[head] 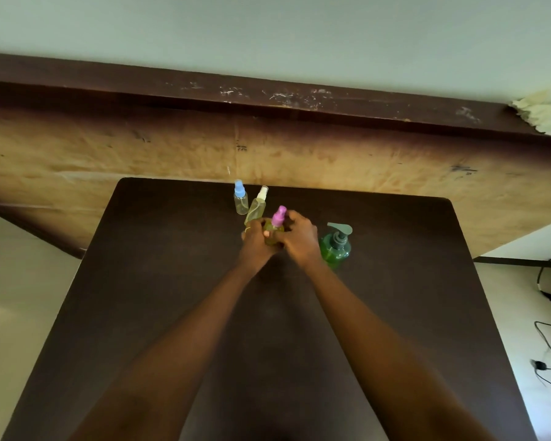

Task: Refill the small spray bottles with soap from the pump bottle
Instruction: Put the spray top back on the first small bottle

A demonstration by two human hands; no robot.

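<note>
pink-capped spray bottle [279, 218] stands upright, just left of the green pump bottle [336, 246], long axis near vertical. left hand [255, 238] wraps its body. right hand [301, 238], nearer the pump bottle, curls fingers round the cap; a twist looks likely next.

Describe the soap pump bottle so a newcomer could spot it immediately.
Start from the dark table; near its far middle the left hand and right hand hold a pink-capped bottle. Just right of them stands the pump bottle: squat, green, with a greyish pump head, unlike the slim spray bottles.
</note>
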